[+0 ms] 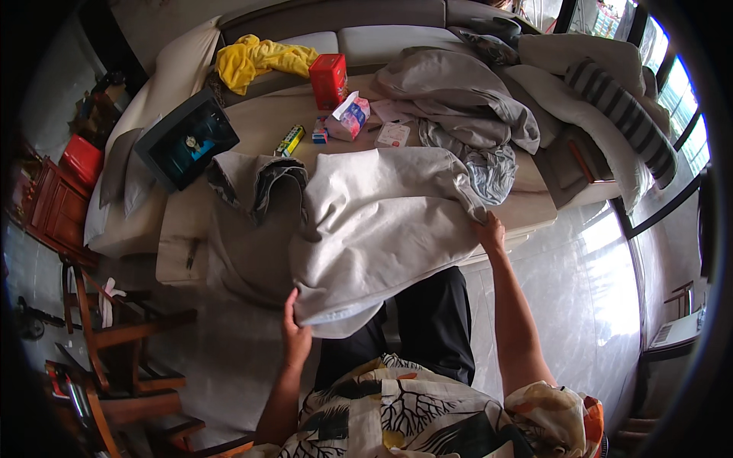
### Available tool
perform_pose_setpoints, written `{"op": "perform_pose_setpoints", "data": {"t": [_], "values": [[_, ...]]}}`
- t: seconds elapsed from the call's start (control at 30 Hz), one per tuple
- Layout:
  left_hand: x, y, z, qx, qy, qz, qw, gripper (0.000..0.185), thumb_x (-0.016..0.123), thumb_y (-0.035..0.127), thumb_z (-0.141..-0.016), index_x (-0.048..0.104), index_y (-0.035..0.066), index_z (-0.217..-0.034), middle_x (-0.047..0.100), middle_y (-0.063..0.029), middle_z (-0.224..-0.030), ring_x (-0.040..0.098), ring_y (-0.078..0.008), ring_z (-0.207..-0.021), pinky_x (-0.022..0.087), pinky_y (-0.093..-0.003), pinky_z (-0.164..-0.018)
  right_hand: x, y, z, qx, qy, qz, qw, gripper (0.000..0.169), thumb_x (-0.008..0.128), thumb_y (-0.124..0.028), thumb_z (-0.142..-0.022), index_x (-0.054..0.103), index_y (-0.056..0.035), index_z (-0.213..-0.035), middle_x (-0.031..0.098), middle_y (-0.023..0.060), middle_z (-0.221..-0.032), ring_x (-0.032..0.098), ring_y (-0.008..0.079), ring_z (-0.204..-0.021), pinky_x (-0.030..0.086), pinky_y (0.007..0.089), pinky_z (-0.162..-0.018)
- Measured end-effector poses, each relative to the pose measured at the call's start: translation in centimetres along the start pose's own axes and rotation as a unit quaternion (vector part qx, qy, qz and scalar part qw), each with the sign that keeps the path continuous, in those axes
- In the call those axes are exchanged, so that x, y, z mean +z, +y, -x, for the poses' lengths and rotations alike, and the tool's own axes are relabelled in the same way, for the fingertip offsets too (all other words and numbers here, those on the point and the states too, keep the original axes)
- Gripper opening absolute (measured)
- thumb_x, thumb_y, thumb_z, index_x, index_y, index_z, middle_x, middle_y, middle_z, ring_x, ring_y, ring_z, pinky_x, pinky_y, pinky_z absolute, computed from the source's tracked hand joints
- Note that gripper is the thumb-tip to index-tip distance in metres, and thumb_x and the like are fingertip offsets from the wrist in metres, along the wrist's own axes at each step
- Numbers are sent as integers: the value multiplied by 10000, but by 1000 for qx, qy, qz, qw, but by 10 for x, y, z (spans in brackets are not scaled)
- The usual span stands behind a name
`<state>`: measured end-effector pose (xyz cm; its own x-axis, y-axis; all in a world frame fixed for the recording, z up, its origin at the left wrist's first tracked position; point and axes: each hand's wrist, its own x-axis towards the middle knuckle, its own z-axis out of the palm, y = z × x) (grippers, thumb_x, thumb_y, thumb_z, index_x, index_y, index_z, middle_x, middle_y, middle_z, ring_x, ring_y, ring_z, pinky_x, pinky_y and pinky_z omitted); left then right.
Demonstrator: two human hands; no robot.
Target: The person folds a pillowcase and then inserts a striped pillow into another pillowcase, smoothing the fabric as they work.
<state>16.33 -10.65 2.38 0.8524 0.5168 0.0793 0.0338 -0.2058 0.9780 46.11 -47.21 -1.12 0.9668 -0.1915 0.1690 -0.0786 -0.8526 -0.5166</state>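
Observation:
A large light-grey cloth cover [383,223] is spread between my two hands, over my lap and the near edge of a low coffee table [177,246]. At its near left corner my left hand [298,335] grips the edge, thumb up. My right hand [491,232] pinches the right corner beside the table's edge. Part of the cloth droops to the left, where a dark-lined, curled opening [280,172] shows. Beyond my right hand lies a crumpled pale-blue cloth [489,172], and behind it a heap of grey fabric [452,86].
On the table stand a red tin [328,81], a tissue pack [349,117], a small box [320,130], a yellow-green box [290,140] and a lit screen [188,140]. A yellow cloth [257,57] and striped cushion [621,120] rest on the sofa. Wooden chairs [123,338] stand left.

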Motion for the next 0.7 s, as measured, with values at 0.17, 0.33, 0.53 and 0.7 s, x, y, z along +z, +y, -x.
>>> {"op": "perform_pose_setpoints", "data": {"t": [0.17,0.33,0.53,0.7], "values": [[-57,84,-62,120,40,-14,992,458,436,-110,-707,490,-13,-1151,516,-99,-1164,490,-163,-1064,350,-284,-939,-65,-17,-37,-9,-78,-533,842,259,587,-124,-773,525,-26,-1004,567,32,-855,521,107,-721,429,247,-611],[-94,205,-108,286,141,-249,915,320,491,-44,-742,561,17,-1048,613,-115,-957,582,-192,-901,423,-276,-816,-232,-79,-84,-233,49,-566,789,322,464,-202,-854,519,-3,-1102,555,95,-1045,529,195,-971,429,310,-836],[-132,201,-165,240,1,-441,865,155,560,98,-754,572,26,-890,607,-150,-769,595,-295,-711,453,-321,-642,-265,-89,-148,-19,-5,-572,820,247,614,-228,-754,590,-69,-942,588,46,-853,562,135,-743,463,257,-598],[-121,272,-207,361,130,-379,842,175,579,144,-763,567,23,-887,591,-131,-789,569,-258,-696,446,-303,-645,-322,-35,-210,-25,66,-524,849,246,623,-263,-759,599,-87,-930,587,34,-852,558,117,-731,444,232,-566]]}}
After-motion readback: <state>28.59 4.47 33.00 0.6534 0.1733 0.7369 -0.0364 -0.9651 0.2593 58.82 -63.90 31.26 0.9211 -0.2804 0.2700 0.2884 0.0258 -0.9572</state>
